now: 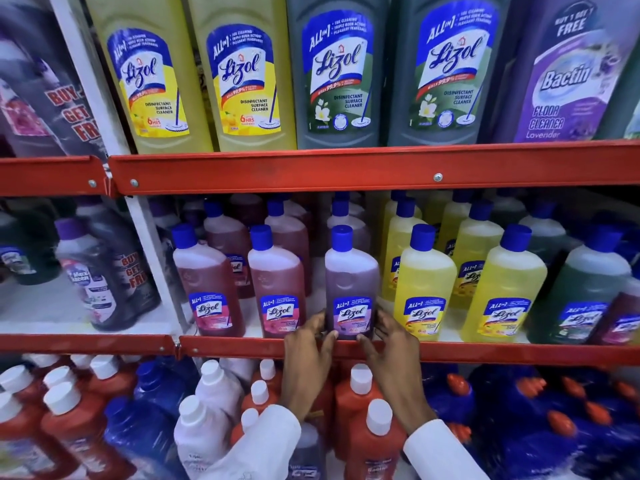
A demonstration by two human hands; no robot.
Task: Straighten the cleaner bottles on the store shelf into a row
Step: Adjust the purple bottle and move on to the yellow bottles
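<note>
A purple cleaner bottle (350, 282) with a blue cap stands upright at the front of the middle shelf (485, 353). My left hand (306, 355) grips its lower left side and my right hand (391, 351) its lower right side, fingers pressed against the label. To its left stand two pink bottles (207, 282) (277, 282) at the shelf front. To its right stand two yellow bottles (424, 289) (502, 289), then a green bottle (581, 292). More bottles stand in rows behind them.
Large yellow, green and lavender bottles (337, 71) fill the upper shelf. Below, red bottles with white caps (360, 403) and blue bottles (554, 420) crowd under my wrists. A white upright post (152, 237) divides off the left bay, where dark bottles (100, 271) stand.
</note>
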